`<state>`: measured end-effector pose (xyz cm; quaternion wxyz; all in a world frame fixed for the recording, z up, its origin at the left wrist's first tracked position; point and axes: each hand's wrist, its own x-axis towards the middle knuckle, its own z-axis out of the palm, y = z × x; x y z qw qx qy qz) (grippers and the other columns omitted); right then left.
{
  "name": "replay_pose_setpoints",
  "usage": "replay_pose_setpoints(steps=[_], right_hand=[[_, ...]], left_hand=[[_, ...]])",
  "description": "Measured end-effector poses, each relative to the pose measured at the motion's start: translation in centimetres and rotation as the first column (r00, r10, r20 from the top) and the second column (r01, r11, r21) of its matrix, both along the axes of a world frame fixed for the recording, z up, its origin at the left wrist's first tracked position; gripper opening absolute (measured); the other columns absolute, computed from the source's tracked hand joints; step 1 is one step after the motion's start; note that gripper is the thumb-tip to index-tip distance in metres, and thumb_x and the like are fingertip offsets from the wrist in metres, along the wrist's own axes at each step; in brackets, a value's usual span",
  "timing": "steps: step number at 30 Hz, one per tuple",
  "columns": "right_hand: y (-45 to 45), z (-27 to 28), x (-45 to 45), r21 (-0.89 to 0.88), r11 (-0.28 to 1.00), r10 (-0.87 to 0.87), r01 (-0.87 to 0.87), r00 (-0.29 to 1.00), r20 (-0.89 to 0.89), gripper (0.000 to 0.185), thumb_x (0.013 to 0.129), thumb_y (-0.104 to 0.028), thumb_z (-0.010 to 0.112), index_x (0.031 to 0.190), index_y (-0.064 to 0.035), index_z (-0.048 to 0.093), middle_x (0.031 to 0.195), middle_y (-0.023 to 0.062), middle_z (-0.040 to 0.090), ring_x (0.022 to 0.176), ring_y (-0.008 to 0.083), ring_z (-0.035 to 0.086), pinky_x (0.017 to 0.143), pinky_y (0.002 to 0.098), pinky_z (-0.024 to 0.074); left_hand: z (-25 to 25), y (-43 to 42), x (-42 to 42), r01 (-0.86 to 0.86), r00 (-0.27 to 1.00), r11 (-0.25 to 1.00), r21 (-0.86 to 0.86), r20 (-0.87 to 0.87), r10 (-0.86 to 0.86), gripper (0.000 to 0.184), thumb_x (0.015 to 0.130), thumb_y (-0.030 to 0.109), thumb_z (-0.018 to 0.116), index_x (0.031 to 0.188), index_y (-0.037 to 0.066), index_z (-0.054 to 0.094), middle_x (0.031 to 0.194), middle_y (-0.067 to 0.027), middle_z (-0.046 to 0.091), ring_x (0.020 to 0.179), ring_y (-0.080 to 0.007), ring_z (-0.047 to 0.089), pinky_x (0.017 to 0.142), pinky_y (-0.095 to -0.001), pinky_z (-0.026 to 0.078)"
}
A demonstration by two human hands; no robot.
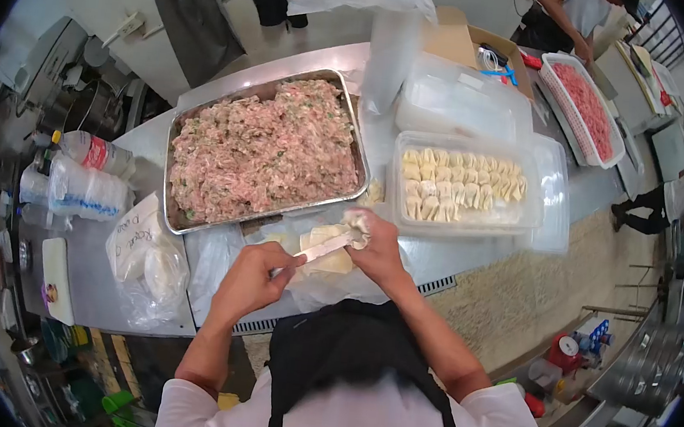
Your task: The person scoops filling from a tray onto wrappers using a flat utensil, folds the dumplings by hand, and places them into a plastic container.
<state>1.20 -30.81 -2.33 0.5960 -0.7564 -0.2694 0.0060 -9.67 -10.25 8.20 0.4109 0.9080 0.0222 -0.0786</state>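
Observation:
My left hand (261, 270) is closed around one end of a flat, pale spatula (325, 248), which points up and right toward my other hand. In my right hand (378, 248) a partly folded dumpling wrapper (357, 222) is held, and the spatula's tip reaches it. Beneath the spatula lies a stack of yellowish dumpling wrappers (329, 262) on clear plastic. Ground meat filling with green bits (266, 148) heaps up in a large metal tray (167, 184) beyond my left hand. Right of it, folded dumplings (444, 174) sit in rows in a clear plastic container (464, 226).
Empty plastic containers (463, 106) and a roll of plastic bags (385, 61) stand behind. A white basket of ground meat (579, 105) is at far right. Plastic bags (148, 257), a bottle (96, 154) and a white board (58, 280) lie left. Other people are in the background.

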Motion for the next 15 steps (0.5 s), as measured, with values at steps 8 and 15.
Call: replay_pose_setpoints(steps=[8,15], right_hand=[[-6.3,2.5,2.2,0.057,0.990,-0.115,0.127,0.978,-0.175,0.014,0.094,-0.013,0.066,0.094,0.0006,0.066,0.078,0.0088,0.065,0.068,0.0200,0.061,0.065,0.0340,0.0486],[-19.9,8.5,10.5,-0.336,0.791,-0.527,0.511,0.848,0.049,0.032,0.103,-0.032,0.055,0.090,-0.0031,0.063,0.078,0.0037,0.061,0.068,0.0137,0.056,0.062,0.0291,0.0438]], left_hand=[[1.6,4.8,-1.8,-0.224,0.894,0.921,-0.317,0.309,0.324,0.031,0.077,-0.014,0.064,0.105,-0.003,0.075,0.080,-0.0036,0.063,0.069,-0.0077,0.053,0.058,-0.0217,0.036],[0.2,4.3,-1.7,-0.252,0.930,0.901,-0.353,0.167,0.326,0.030,0.078,-0.013,0.067,0.106,-0.004,0.074,0.085,-0.0026,0.062,0.069,-0.0045,0.049,0.059,-0.0196,0.035]])
